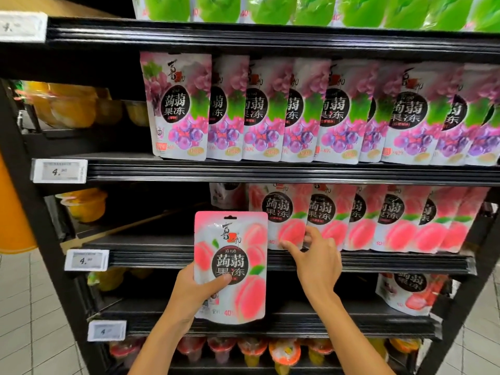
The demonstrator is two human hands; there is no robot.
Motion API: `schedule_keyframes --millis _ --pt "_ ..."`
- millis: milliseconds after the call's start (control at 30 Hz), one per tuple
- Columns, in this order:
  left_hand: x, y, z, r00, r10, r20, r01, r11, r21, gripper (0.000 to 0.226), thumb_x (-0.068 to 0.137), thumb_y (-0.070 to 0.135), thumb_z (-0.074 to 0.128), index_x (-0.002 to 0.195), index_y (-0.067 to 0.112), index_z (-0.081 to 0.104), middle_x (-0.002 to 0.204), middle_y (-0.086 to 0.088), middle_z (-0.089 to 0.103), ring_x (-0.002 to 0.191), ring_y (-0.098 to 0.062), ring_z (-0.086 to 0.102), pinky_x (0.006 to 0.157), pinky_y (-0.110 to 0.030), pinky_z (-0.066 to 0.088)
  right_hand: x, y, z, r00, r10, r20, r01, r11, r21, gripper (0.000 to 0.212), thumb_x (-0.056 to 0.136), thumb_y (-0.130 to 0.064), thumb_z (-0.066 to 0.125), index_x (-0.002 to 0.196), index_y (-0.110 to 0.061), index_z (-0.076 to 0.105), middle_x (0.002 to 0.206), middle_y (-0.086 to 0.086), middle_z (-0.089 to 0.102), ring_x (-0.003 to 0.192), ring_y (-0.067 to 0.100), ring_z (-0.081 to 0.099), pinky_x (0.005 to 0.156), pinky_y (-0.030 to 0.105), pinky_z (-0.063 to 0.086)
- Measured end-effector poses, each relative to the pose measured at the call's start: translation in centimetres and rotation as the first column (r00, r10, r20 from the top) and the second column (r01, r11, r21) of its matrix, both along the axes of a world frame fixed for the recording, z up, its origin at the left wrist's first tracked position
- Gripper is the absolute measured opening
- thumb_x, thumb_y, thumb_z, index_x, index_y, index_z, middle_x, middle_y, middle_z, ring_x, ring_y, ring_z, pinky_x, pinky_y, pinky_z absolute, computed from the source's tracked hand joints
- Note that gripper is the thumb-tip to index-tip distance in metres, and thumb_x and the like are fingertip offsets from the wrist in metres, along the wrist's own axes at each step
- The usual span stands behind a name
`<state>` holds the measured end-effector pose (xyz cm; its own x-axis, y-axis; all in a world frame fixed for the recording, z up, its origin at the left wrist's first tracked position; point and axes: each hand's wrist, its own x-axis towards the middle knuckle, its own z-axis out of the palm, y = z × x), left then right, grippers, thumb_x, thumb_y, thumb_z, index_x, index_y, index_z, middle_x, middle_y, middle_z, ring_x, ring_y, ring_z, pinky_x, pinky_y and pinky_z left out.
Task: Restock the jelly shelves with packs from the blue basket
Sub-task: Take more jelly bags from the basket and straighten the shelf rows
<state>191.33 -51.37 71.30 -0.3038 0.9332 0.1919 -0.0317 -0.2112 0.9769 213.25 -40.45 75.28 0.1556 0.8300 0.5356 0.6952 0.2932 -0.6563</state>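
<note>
While black shelving fills view, grape pack row stands on upper tier, peach pack row on tier below; held peach pack upright before that tier's front edge, long axis vertical, hang hole up, printed face toward camera; left hand grips its lower left, thumb pressed across front, fingers hidden behind; right hand index and thumb spread, tips touching lower edge of nearest shelved peach pack.

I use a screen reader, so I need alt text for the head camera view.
A person's left hand holds a peach jelly pack upright before a black shelf, while the right hand touches a shelved peach pack. Grape packs line the shelf above.
</note>
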Motion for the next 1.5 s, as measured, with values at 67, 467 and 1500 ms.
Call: schedule_keyframes --millis 67,467,1500 --pt "0.1 0.1 0.2 1.0 -0.004 0.003 0.004 1.0 0.007 0.048 0.051 0.038 0.092 0.094 0.025 0.075 0.1 -0.01 0.077 0.092 -0.026 0.074 0.068 -0.03 0.06 0.1 -0.1 -0.2 0.999 0.022 -0.037 -0.022 1.0 -0.004 0.046 0.073 -0.06 0.074 0.108 -0.031 0.063 0.088 -0.012 0.064 0.097 0.015 0.053 0.074 0.038 0.05" --pt "1.4 1.2 2.6 1.0 -0.027 0.005 0.027 0.998 0.053 0.043 0.057 0.036 0.09 0.095 0.027 0.075 0.101 -0.006 0.077 0.094 -0.022 0.074 0.07 -0.025 0.058 -0.5 -6.1 -0.5 0.635 0.608 -0.477 -0.722 0.686 -0.088 0.016 0.085 -0.035 0.073 0.099 -0.03 0.069 0.091 -0.009 0.075 0.085 0.008 0.071 0.076 0.026 0.058" --pt "5.0 2.8 2.7 0.707 0.282 -0.649 -0.175 0.958 0.225 0.06 0.092 0.029 0.061 0.141 0.05 0.034 0.155 0.019 0.014 0.139 -0.004 0.027 0.106 -0.028 0.041 -5.3 -2.2 -0.1 0.859 0.38 -0.344 -0.364 0.925 0.115 0.022 0.089 -0.011 0.069 0.107 -0.025 0.066 0.086 -0.022 0.064 0.08 -0.01 0.062 0.068 0.0 0.045"
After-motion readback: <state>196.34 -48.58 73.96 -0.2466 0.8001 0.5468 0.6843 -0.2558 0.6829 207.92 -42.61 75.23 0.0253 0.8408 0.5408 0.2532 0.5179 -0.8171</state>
